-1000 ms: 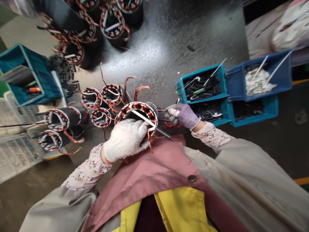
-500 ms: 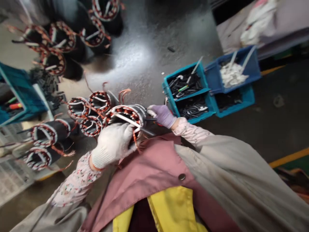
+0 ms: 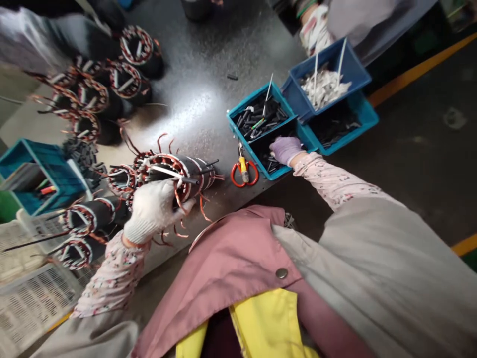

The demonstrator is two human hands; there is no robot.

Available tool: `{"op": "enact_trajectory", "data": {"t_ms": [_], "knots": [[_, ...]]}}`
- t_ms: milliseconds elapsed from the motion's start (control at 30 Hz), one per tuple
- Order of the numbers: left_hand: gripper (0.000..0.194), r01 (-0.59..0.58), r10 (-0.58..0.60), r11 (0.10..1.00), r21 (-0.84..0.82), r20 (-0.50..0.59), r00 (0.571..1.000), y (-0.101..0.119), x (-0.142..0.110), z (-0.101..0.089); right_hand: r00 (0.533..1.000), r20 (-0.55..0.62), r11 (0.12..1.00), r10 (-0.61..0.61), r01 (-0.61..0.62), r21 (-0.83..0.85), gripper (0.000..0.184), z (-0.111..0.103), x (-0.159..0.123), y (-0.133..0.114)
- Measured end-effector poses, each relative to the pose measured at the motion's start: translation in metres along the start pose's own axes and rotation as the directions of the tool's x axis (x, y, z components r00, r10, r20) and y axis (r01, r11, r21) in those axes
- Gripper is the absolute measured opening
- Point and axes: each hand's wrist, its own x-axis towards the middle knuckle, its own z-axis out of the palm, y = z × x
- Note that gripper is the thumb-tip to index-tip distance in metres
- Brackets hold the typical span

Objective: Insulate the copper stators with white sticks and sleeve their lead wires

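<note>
My left hand (image 3: 152, 206), in a white knit glove, is closed around the near rim of a motor stator (image 3: 190, 171) lying on its side. Copper windings, white lacing and loose copper leads show at its ends. A white sleeve crosses its opening, and a black sleeve (image 3: 190, 180) sits on a lead near my fingers. My right hand (image 3: 286, 149), in a purple glove, dips into a teal bin (image 3: 274, 175) of short black sleeves. Its fingers are drawn together; whatever is between them is hidden.
Red-handled scissors (image 3: 244, 171) lie left of the bins. A blue bin (image 3: 292, 82) holds white pieces. More stators (image 3: 137, 47) stand at the back left, near another person's sleeve. A teal crate (image 3: 55, 164) is at the far left. A co-worker's gloved hand (image 3: 316, 30) is at the top right.
My right hand has left the stator's side and moved right into the black-sleeve bin. The scissors now lie on the table. My left hand stays on the stator, which shifts left in view.
</note>
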Motion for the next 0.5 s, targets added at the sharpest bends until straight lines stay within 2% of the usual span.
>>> {"op": "enact_trajectory", "data": {"t_ms": [67,167,233,300,367,400,467,500], "knots": [[0.039,0.013,-0.012,1.000,0.010,-0.009,1.000,0.002,0.001,0.001,0.999,-0.042,0.995,0.028,-0.024,0.098,0.041,-0.002,0.003,-0.003],[0.041,0.024,-0.024,1.000,-0.001,-0.006,1.000,0.005,0.002,0.002,0.990,-0.106,0.945,0.090,-0.051,0.324,0.039,-0.015,-0.002,0.000],[0.042,0.020,-0.020,1.000,-0.020,-0.006,1.000,0.005,0.002,0.002,0.989,-0.116,0.909,0.087,-0.031,0.416,0.032,-0.024,-0.012,-0.002],[0.044,0.011,-0.011,0.999,-0.035,-0.007,1.000,0.005,0.002,0.003,0.994,-0.099,0.860,0.048,0.009,0.510,0.020,-0.025,-0.025,-0.015],[0.046,-0.004,0.003,0.999,-0.046,-0.005,1.000,0.004,0.002,0.004,1.000,-0.006,0.718,0.011,-0.004,0.696,0.022,-0.015,-0.038,-0.041],[0.046,-0.015,0.014,0.999,-0.052,-0.006,1.000,0.004,0.001,0.004,0.998,0.069,0.607,-0.007,-0.050,0.793,0.025,-0.007,-0.043,-0.058],[0.046,-0.043,0.042,0.997,-0.070,-0.018,0.999,0.003,0.000,0.005,0.981,0.193,0.461,-0.030,-0.158,0.873,0.026,0.010,-0.045,-0.092],[0.046,-0.059,0.057,0.995,-0.079,-0.027,0.998,0.002,-0.001,0.005,0.969,0.247,0.416,-0.028,-0.213,0.884,0.025,0.018,-0.043,-0.107]]}}
